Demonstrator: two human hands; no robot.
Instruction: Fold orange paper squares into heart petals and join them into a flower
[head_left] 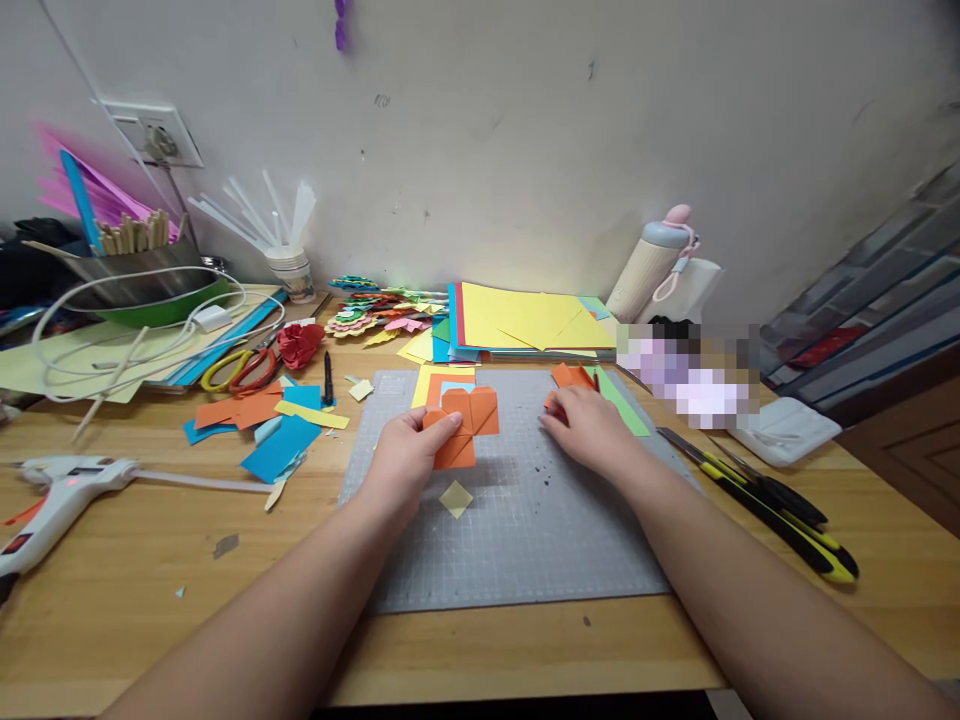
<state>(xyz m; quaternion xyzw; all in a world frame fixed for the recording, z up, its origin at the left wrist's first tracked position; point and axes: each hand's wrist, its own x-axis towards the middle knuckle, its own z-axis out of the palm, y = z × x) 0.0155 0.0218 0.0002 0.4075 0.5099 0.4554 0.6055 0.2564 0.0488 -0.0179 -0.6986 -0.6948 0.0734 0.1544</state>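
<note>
My left hand (409, 450) pinches an orange folded paper piece (471, 412) between thumb and fingers. The piece has rounded lobes and crease lines, and it is held above the grey cutting mat (525, 560). My right hand (589, 425) is at the mat's far right, its fingers curled on another orange folded paper (570, 374); the fingertips are partly hidden. A thin dark reddish stick (596, 379) shows just behind that hand. Beneath the left hand's piece lies a small pale yellow paper square (456, 499). Yellow and orange sheets (424, 385) lie behind the left hand.
At right are a box cutter (780, 515), black scissors (780, 493) and a white case (787, 430). Leftward lie a glue gun (67, 500), paper scraps (281, 445) and colourful-handled scissors (251, 370). Stacked coloured paper (525, 315) and a bottle (649, 265) stand by the wall.
</note>
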